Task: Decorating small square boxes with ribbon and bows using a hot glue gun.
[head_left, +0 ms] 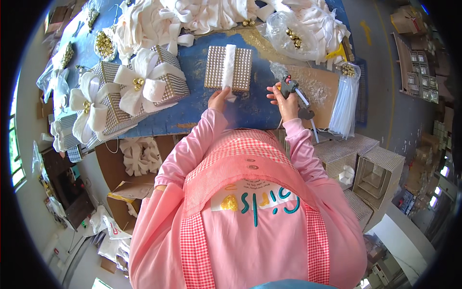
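A box covered in silvery studs [215, 67] sits on the blue table in front of me. A fluffy white fabric strip [230, 62] runs down its top and past its near edge. My left hand [219, 100] is at that near edge, its fingers closed on the strip's lower end. To the right of the box, my right hand [287, 103] grips a dark glue gun [288, 86] with a pale glue stick [302, 97] in its back. The gun's nozzle points away from me, apart from the box. A second dark tool [306, 113] lies partly hidden beside my right hand.
Studded boxes with white bows [144, 83] stand at the left. White fabric strips [202, 14] pile up at the back, near a clear bag of gold bells [294, 39]. Cardboard [317, 82] and bagged glue sticks [344, 103] lie right; studded boxes [380, 168] stand below the table edge.
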Demonstrator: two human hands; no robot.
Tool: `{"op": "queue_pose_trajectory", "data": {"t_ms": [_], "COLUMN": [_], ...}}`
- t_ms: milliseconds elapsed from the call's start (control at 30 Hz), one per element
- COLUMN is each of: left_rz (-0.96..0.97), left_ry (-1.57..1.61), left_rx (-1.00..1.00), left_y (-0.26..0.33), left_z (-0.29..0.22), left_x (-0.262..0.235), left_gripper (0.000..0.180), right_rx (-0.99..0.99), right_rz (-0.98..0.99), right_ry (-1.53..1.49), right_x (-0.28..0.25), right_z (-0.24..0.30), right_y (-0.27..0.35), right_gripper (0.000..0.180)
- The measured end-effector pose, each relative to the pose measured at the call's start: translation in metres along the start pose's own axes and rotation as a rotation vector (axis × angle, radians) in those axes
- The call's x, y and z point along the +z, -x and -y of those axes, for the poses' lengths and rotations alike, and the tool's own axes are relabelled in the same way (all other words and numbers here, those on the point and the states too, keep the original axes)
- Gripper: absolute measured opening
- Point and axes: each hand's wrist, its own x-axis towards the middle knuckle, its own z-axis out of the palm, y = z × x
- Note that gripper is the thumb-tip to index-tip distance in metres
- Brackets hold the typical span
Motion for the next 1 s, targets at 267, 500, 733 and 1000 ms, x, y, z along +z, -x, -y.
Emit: {"op": "queue_pose_trajectory", "data": {"t_ms": [267, 500, 733, 1000], "left_rz": [0.324, 0.326, 0.211, 0.061], "left_ry": [-0.476, -0.879, -0.761, -0.937], "left_rx": [0.166, 0.777, 1.015, 1.116], "left_y": [0.059, 0.097, 0.054, 0.088], "left_z": [-0.033, -0.154, -0.208, -0.235], "left_x": [-0.033, -0.022, 0.023, 0.042], "left_gripper": [0.035, 0.030, 0.049, 0.051], "right_rx": [-0.040, -0.198, -0.728, -0.821], "right_rz": [0.031, 0.243, 0.175, 0.214], "right_ry": [0.099, 0.350, 0.573, 0.620], "right_x": [-0.009, -0.007, 0.017, 0.026], "right_z": [0.013, 0.038, 0.069, 0.092], "right_y": [0.003, -0.016, -0.034, -0.024], "right_gripper": [0.024, 0.028, 0.025, 0.023]}}
